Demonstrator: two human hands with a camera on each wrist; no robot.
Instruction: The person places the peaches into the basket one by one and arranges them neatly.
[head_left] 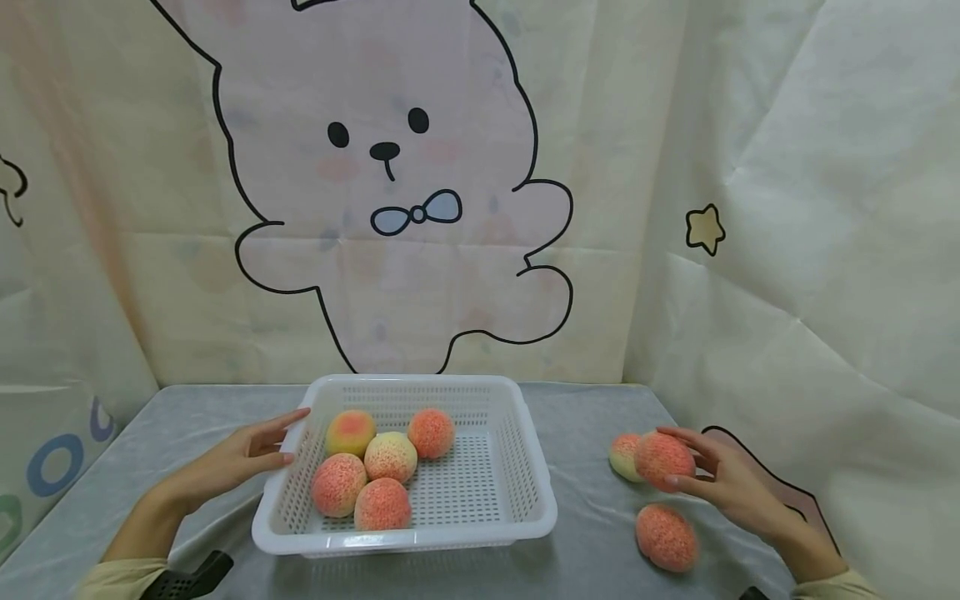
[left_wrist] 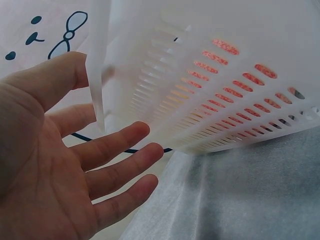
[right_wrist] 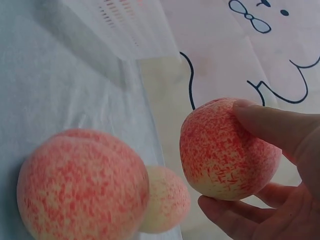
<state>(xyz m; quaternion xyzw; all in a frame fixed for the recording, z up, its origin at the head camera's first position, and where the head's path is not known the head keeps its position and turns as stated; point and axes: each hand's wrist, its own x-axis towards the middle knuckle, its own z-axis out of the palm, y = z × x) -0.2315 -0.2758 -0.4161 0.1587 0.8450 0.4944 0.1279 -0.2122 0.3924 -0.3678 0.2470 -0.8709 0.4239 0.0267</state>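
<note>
My left hand [head_left: 243, 454] touches the left rim of a white plastic basket [head_left: 536, 500], thumb and index finger at the edge. In the left wrist view, the other fingers [left_wrist: 125, 172] spread fairly straight below the rim. Inside the basket lie several peaches [head_left: 339, 485], grouped toward its left side. At the right, my right hand [head_left: 727, 475] holds a red-speckled peach [right_wrist: 225, 150] between thumb and fingers. Behind it in the head view is a paler peach [head_left: 624, 457], partly hidden. Another red peach [head_left: 667, 538] lies on the table, nearer the front.
A grey-blue cloth covers the table [head_left: 585, 517]. Behind it hangs a cream curtain [head_left: 600, 208] with a cartoon bear, and pale sheets [head_left: 810, 208] enclose both sides. The basket stands around the table's middle, left of the loose peaches.
</note>
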